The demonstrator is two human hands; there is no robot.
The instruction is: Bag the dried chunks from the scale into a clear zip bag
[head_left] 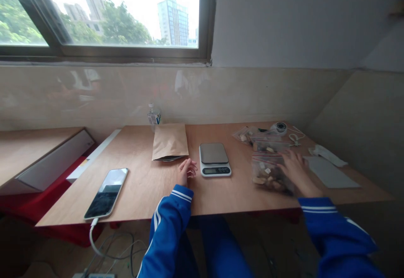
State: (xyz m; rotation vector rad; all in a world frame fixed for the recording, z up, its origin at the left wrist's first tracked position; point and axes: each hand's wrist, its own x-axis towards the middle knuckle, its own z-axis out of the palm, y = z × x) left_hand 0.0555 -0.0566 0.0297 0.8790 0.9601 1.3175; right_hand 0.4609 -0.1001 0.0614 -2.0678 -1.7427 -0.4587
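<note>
My left hand (pixel 187 171) rests on the table with its fingers loosely bent and apart, holding nothing. It lies between a brown kraft paper pouch (pixel 170 141), whose dark mouth faces me, and a white digital kitchen scale (pixel 215 159) with a bare metal plate. On the right, my right hand (pixel 295 169) has its thumb and fingers at the upper right corner of a clear zip bag (pixel 268 175) with brownish dried pieces inside. The bag's right edge is slightly blurred. Just behind it lies another filled zip bag (pixel 269 144).
More small bags (pixel 246 134) lie at the back right, near a white round device with a cable (pixel 279 128). White paper (pixel 333 172) and a white packet (pixel 330 155) are far right. A charging phone (pixel 107 193) lies front left; a plastic bottle (pixel 154 116) stands behind the pouch.
</note>
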